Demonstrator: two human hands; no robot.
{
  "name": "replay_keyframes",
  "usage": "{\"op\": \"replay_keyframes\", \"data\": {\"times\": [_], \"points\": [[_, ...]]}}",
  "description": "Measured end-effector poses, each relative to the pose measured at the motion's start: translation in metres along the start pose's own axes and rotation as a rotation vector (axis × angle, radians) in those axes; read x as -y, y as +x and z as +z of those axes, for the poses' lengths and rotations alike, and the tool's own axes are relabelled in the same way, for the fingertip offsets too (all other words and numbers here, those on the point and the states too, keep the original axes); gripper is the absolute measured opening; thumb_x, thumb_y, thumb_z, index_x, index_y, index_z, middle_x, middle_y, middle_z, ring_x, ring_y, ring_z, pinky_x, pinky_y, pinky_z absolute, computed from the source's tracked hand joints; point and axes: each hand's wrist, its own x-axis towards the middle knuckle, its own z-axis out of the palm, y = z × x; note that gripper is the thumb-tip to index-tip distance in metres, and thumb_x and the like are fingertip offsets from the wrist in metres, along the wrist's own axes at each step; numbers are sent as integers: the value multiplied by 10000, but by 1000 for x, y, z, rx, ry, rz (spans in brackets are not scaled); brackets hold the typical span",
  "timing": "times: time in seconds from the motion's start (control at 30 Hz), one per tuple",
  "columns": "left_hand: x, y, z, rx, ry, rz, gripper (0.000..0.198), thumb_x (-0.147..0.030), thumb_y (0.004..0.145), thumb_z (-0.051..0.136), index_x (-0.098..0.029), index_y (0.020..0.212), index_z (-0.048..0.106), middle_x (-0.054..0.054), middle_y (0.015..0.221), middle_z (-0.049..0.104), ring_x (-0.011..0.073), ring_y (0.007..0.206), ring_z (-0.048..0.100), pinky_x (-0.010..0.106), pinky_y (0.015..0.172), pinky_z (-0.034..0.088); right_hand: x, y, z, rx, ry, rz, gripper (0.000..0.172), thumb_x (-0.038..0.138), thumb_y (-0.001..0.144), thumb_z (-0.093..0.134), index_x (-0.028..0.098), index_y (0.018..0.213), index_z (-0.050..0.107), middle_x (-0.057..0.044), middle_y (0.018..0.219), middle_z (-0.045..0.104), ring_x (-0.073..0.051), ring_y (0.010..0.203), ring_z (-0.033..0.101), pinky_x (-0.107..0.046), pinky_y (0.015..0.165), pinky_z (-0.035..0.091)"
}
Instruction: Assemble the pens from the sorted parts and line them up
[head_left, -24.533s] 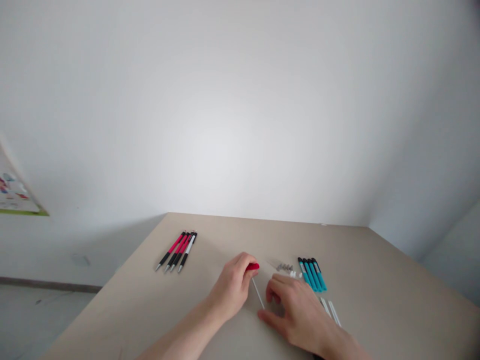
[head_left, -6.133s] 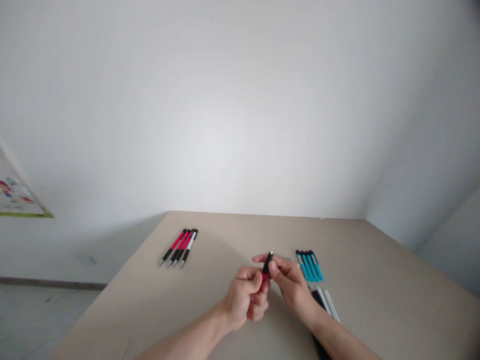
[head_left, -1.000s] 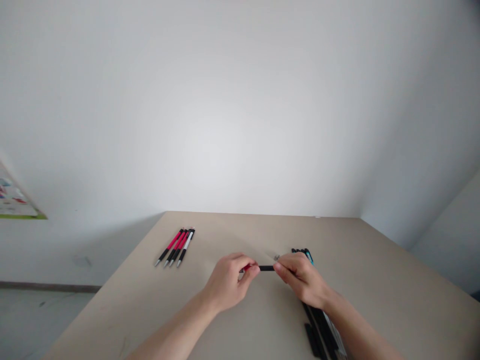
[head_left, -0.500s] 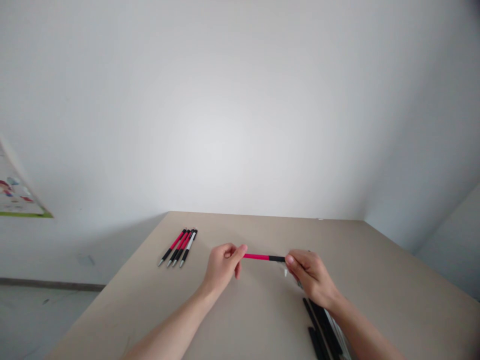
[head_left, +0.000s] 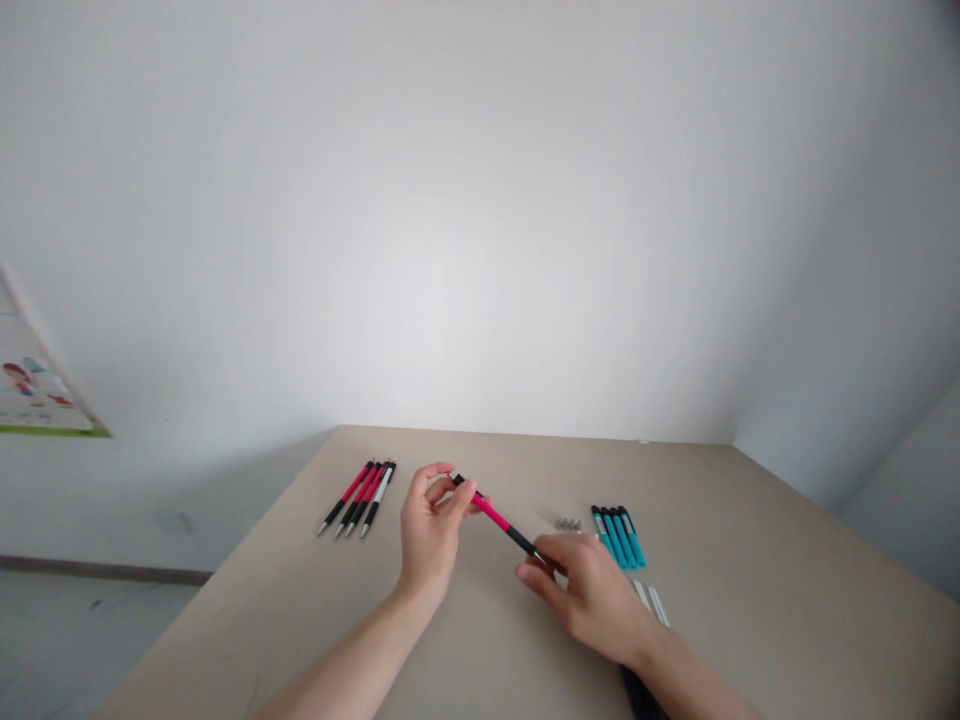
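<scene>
Left fingers (head_left: 466, 491) pinch the pen (head_left: 493, 514), right fingers (head_left: 556, 546) grip its tip (head_left: 538, 556), with room before the surface (head_left: 480, 650)'s far edge (head_left: 525, 438).

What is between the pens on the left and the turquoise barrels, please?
In the head view, the left hand and right hand hold a pink-and-black pen there; small grey pieces lie just left of the turquoise barrels.

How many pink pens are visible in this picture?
4. On the table, the leftmost pen, second pen and third pen lie left of a white pen. The left hand holds the fourth pen, which reaches the right hand. The right arm could hide others.
</scene>
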Motion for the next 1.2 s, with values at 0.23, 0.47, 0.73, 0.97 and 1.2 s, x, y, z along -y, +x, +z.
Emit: {"op": "replay_keyframes", "data": {"times": [0.23,0.47,0.73,0.97,1.2], "points": [[-2,-2,0,34,-133,-68,464,-273,725,745,-184,1051,427,21,760,673,219,713,699,359,701,541,0,0,6,-28,57,39,497,472,960,294,183,593,463,-3,536,484,-123,519,445,-264,547,250],[-6,-5,4,76,-193,-59,377,-255,758,721,-211,995,431,-9,724,669,185,693,684,287,630,519,5,-2,18,262,609,303,678,699,874,226,182,519,485,43,376,373,-85,339,304,-227,401,238],[1,-8,7,180,3,-130,255,-316,771,688,-156,862,512,18,697,655,156,516,626,262,474,491,12,-4,19,301,558,201,314,340,844,539,126,636,640,17,520,544,-84,475,425,-200,460,280],[0,-8,7,231,94,-219,344,-364,771,672,-167,992,497,22,721,658,159,510,633,260,481,498,14,-5,22,372,628,204,307,301,851,521,119,641,654,16,502,554,-75,451,400,-196,450,268],[0,-15,7,418,198,-268,524,-310,773,665,-182,1223,426,8,724,652,132,496,610,239,505,483,11,-3,22,378,600,187,321,297,858,518,131,596,604,29,484,530,-67,431,345,-206,421,216]]}}
